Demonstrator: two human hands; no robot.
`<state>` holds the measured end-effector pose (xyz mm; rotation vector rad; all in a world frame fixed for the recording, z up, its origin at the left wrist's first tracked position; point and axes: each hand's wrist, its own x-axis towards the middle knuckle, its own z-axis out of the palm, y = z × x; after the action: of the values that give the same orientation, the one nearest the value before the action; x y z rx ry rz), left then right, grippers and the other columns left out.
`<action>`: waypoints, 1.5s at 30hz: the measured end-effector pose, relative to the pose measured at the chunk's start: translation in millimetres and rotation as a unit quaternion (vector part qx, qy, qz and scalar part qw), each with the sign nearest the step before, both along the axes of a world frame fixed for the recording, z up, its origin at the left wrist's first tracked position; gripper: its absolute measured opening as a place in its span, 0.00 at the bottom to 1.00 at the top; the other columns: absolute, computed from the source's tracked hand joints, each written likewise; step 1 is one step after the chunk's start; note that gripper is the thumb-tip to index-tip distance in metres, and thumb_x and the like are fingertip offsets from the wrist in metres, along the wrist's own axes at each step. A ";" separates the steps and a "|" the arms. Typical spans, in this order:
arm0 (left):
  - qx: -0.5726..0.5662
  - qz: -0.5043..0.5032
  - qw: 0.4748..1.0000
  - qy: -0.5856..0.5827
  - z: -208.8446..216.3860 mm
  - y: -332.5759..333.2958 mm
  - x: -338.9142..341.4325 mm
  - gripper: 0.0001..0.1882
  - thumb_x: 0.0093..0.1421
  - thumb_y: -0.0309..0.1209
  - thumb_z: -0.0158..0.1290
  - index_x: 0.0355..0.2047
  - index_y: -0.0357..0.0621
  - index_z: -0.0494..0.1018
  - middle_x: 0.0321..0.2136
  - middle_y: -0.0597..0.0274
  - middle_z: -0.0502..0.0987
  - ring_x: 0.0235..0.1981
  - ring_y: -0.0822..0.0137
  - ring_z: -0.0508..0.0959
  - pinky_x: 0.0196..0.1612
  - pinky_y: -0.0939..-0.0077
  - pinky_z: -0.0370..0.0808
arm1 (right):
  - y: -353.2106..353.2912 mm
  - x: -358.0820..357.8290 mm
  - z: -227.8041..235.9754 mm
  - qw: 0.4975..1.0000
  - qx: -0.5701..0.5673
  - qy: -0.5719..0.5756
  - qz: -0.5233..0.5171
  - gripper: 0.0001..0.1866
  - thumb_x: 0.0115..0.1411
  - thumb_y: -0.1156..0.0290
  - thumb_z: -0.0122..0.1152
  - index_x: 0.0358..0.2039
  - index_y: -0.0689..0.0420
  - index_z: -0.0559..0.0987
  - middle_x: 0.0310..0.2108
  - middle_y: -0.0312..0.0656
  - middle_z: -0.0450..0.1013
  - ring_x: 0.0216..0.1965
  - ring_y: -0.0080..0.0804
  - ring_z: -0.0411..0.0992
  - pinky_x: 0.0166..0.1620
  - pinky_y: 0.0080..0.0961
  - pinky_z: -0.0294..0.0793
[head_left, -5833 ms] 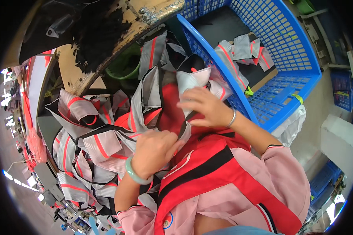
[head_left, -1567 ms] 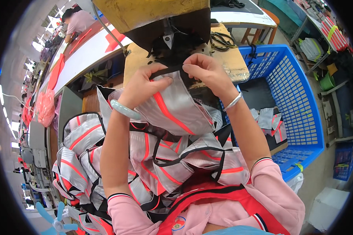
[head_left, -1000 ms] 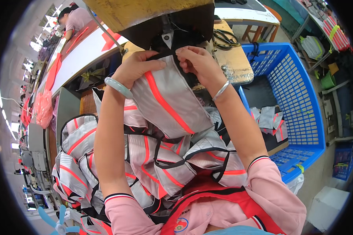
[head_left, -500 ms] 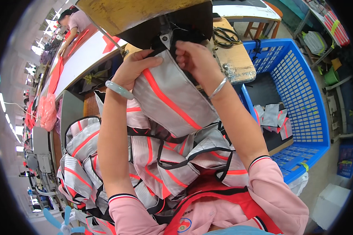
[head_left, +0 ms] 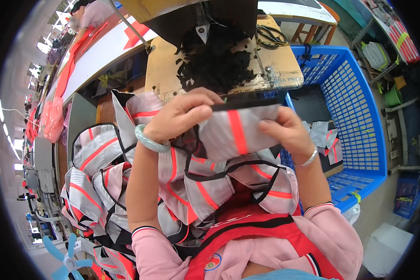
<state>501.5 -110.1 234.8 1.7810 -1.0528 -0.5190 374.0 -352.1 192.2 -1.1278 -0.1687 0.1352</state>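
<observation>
Between my two hands is a grey fabric piece (head_left: 219, 140) with a neon-red stripe and a black bound edge along its top. My left hand (head_left: 186, 114) grips it by the left end of the black edge, and my right hand (head_left: 289, 133) pinches its right side, thumb in front. Motion blurs the piece somewhat. Just beyond my hands, black fabric scraps (head_left: 214, 63) lie heaped on a wooden board (head_left: 161, 70). Over them a pointed metal blade (head_left: 202, 32) sticks out of a dark housing. Below my hands, many similar grey pieces (head_left: 95, 154) are piled up.
A blue plastic crate (head_left: 359, 116) with a few grey pieces (head_left: 324, 135) stands to the right. A coiled black cable (head_left: 270, 36) rests on the board's far right. At the far left, another person (head_left: 95, 14) leans over a white table (head_left: 112, 44) with red fabric.
Both hands have drawn back toward me from the blade, bringing the grey piece along. It has been turned so its black edge lies across, and my right hand now grips it. The black scraps are uncovered.
</observation>
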 end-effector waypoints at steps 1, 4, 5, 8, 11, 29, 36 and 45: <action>-0.044 -0.044 0.994 -0.094 -7.7 5.5 -0.7 0.14 0.61 0.33 0.55 0.39 0.33 0.75 0.38 0.57 0.79 0.40 0.69 0.76 0.47 0.76 0.71 | -9.2 -7.5 0.3 1.000 0.007 0.004 -0.007 0.15 0.62 0.73 0.60 0.48 0.62 0.77 0.42 0.34 0.76 0.44 0.18 0.72 0.49 0.20 0.72; -0.068 0.046 0.996 0.027 -14.8 -15.0 -30.9 0.11 0.61 0.30 0.53 0.38 0.33 0.75 0.38 0.55 0.79 0.40 0.63 0.78 0.47 0.74 0.72 | -33.3 -15.9 -2.3 0.994 -0.056 -0.026 -0.095 0.15 0.62 0.74 0.60 0.49 0.62 0.76 0.43 0.33 0.76 0.45 0.18 0.72 0.49 0.20 0.71; -0.071 0.045 0.996 0.027 -16.0 -19.1 -35.1 0.11 0.61 0.30 0.53 0.38 0.33 0.75 0.38 0.55 0.79 0.40 0.63 0.78 0.47 0.74 0.72 | -35.5 -12.8 1.6 0.977 -0.122 -0.062 -0.161 0.16 0.62 0.74 0.59 0.50 0.62 0.75 0.44 0.32 0.76 0.45 0.18 0.72 0.49 0.19 0.71; 0.010 0.090 0.996 -0.004 -16.8 -31.0 -43.6 0.10 0.61 0.29 0.54 0.38 0.33 0.75 0.31 0.53 0.79 0.32 0.63 0.79 0.38 0.72 0.74 | -32.1 -12.4 39.4 0.751 -0.424 -0.287 -0.417 0.21 0.57 0.73 0.61 0.52 0.60 0.74 0.50 0.44 0.73 0.52 0.34 0.70 0.55 0.29 0.68; -0.008 0.129 0.985 -0.114 -10.4 -44.7 -45.2 0.09 0.58 0.28 0.55 0.38 0.36 0.76 0.25 0.54 0.78 0.24 0.64 0.78 0.30 0.73 0.73 | 11.6 -9.3 57.3 0.615 -0.659 -0.341 -0.266 0.22 0.49 0.66 0.65 0.46 0.58 0.77 0.46 0.46 0.74 0.51 0.45 0.71 0.55 0.38 0.67; -0.046 0.232 0.972 -0.012 9.6 -18.6 7.6 0.12 0.59 0.30 0.57 0.40 0.33 0.76 0.29 0.65 0.78 0.32 0.76 0.74 0.36 0.81 0.70 | 5.2 94.2 42.3 0.951 -0.266 -0.122 -0.098 0.13 0.57 0.67 0.60 0.37 0.65 0.79 0.28 0.35 0.75 0.31 0.18 0.69 0.36 0.18 0.70; 0.030 0.213 0.975 0.060 14.0 -6.6 49.5 0.18 0.61 0.37 0.56 0.42 0.32 0.76 0.26 0.74 0.72 0.28 0.82 0.67 0.31 0.84 0.65 | 15.2 126.1 29.3 0.980 -0.181 -0.028 -0.084 0.12 0.59 0.66 0.61 0.38 0.61 0.79 0.31 0.30 0.74 0.33 0.14 0.69 0.37 0.14 0.68; 0.065 0.250 0.963 0.073 11.6 -8.2 84.6 0.21 0.59 0.39 0.58 0.43 0.31 0.77 0.31 0.67 0.78 0.34 0.77 0.73 0.40 0.82 0.70 | 16.9 159.4 26.3 0.979 -0.186 0.002 -0.087 0.14 0.57 0.65 0.63 0.39 0.61 0.79 0.32 0.33 0.76 0.33 0.17 0.71 0.38 0.14 0.69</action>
<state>586.2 -118.3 246.4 1.9997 -0.4453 -0.4019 533.4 -335.1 218.5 -1.5092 -0.0400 0.0124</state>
